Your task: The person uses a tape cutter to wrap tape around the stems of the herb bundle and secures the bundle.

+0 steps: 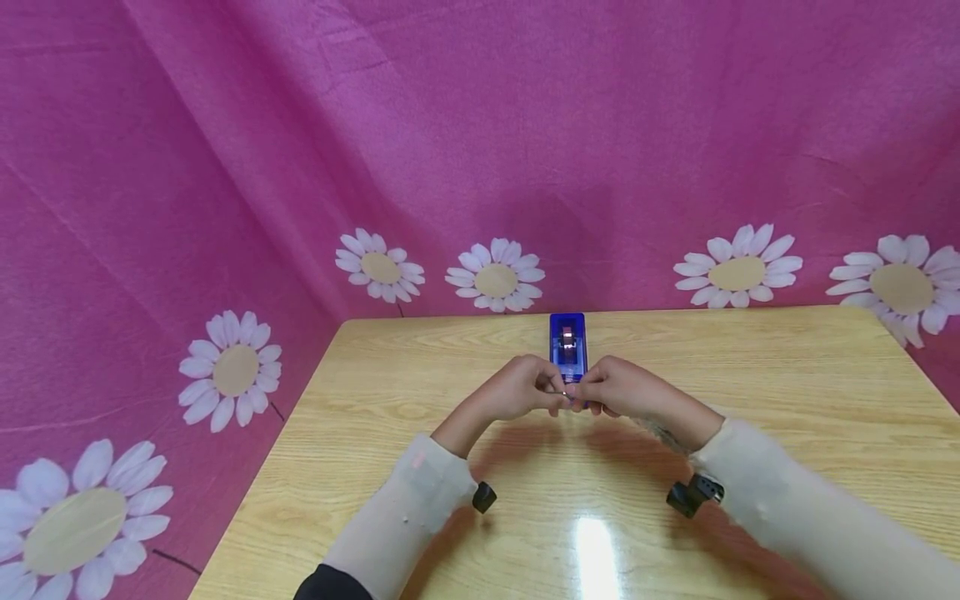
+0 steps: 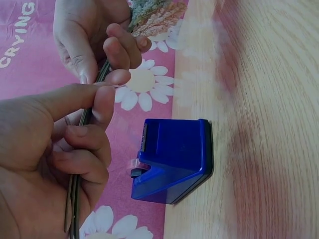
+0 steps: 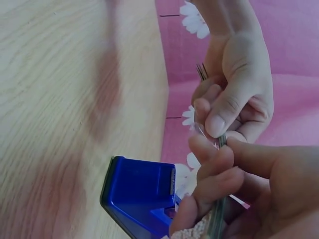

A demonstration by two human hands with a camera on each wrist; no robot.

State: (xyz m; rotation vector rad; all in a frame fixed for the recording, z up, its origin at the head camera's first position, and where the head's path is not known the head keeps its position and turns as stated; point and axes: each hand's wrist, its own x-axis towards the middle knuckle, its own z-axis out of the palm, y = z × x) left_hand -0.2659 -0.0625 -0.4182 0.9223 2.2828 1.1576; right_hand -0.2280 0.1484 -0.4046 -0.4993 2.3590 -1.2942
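Note:
My left hand [image 1: 522, 388] and right hand [image 1: 628, 390] meet fingertip to fingertip, just in front of a blue tape dispenser [image 1: 568, 357]. Between them runs a thin bundle of green-brown flower stems [image 2: 75, 201], pinched by both. The left fingers curl round the lower stems, whose cut ends [image 3: 201, 71] poke out past that hand. The right hand grips higher up, near the pale green and pinkish flower heads [image 2: 158, 21]. A small clear strip, looking like tape [image 3: 199, 129], shows at the stems where the thumbs and fingertips come together.
The dispenser, with its roll [image 2: 137, 168], stands at the far edge of the wooden table [image 1: 420, 358]. A pink cloth [image 1: 480, 150] with large daisies hangs behind the table and along its left side. Black wrist cameras [image 1: 694, 495] jut from both wrists.

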